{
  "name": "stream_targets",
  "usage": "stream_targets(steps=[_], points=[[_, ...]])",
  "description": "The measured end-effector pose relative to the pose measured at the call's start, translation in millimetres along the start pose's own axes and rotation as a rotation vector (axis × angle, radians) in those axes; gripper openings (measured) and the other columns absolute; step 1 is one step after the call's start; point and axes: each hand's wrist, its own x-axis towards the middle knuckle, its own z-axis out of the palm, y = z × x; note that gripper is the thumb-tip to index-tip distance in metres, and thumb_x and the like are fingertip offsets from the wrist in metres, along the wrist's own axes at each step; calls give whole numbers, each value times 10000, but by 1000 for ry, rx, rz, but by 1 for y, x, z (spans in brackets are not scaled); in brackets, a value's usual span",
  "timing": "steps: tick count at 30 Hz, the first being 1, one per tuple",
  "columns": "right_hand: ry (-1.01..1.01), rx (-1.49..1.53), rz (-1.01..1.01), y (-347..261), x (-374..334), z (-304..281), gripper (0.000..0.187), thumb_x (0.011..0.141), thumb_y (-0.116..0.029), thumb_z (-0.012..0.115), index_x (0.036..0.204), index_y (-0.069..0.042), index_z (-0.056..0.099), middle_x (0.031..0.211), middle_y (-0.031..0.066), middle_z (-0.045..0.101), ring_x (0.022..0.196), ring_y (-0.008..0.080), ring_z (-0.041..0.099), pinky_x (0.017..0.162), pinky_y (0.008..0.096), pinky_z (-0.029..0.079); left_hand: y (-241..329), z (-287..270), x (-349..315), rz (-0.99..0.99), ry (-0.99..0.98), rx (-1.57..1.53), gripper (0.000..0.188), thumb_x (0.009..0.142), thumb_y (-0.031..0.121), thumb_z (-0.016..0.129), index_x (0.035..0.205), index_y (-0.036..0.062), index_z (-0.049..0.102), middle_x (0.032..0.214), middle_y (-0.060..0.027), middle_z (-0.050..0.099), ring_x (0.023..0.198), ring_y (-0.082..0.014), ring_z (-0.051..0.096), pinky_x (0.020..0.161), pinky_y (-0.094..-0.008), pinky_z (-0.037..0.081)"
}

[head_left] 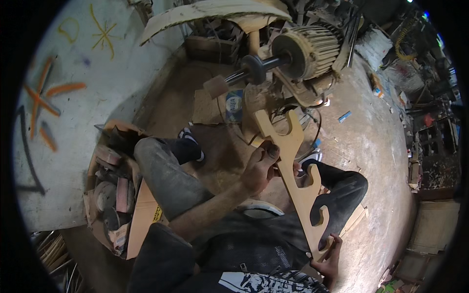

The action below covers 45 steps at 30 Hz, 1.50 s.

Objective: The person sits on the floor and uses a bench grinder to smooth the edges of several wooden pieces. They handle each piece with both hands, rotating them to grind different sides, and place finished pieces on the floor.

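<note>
Across my lap slants a long, pale wooden rack side point(299, 193) with several rounded hooks cut along one edge. My left hand point(261, 166) grips it near its upper end, thumb on the face and fingers partly hidden behind. Around the lower end my right hand point(330, 259) is closed, its fingers bent over the edge by the last hook. Just beyond the upper end stands a finned electric motor point(308, 51) with a shaft. A small brownish drum point(216, 87) sits at the shaft's left tip, apart from the wood.
To my left an open cardboard box point(143, 219) holds several worn wheels and blocks. A curved light panel point(210, 14) hangs above the motor. Flat cardboard point(207, 107) lies under the shaft. A painted wall point(112, 83) bounds the left; clutter point(425, 127) lines the right.
</note>
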Motion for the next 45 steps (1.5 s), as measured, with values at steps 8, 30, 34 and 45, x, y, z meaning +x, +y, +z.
stream_targets(steps=[8, 30, 34, 45], points=[[-166, 40, 150, -75, -7, -59, 1135, 429, -115, 716, 1425, -16, 180, 1264, 146, 440, 793, 136, 487, 736, 264, 430, 55, -46, -33, 16, 165, 277, 474, 857, 211, 540, 1195, -108, 446, 1067, -219, 594, 914, -275, 633, 799, -365, 535], [36, -839, -238, -204, -10, -96, 784, 599, -180, 597, 1332, 5, 387, 1113, 235, 572, 963, 293, 621, 795, 368, 506, 104, -48, -13, 287, 174, 217, 651, 835, 298, 484, 1262, -165, 320, 1179, -340, 480, 1071, -403, 542, 948, -423, 462], [21, -811, -309, -223, 12, -86, 755, 654, -268, 627, 1312, 29, 404, 1012, 206, 601, 886, 255, 631, 740, 326, 503, 109, -62, -6, 338, 232, 189, 670, 818, 285, 489, 1266, -178, 304, 1202, -353, 456, 1100, -426, 517, 977, -458, 436], [126, -716, -346, -239, 60, -49, 860, 707, -534, 646, 1269, 81, 435, 882, 194, 644, 709, 197, 634, 648, 295, 493, 122, -98, 15, 410, 249, 24, 602, 876, 246, 451, 1297, -141, 264, 1281, -377, 354, 1203, -451, 412, 1007, -516, 386]])
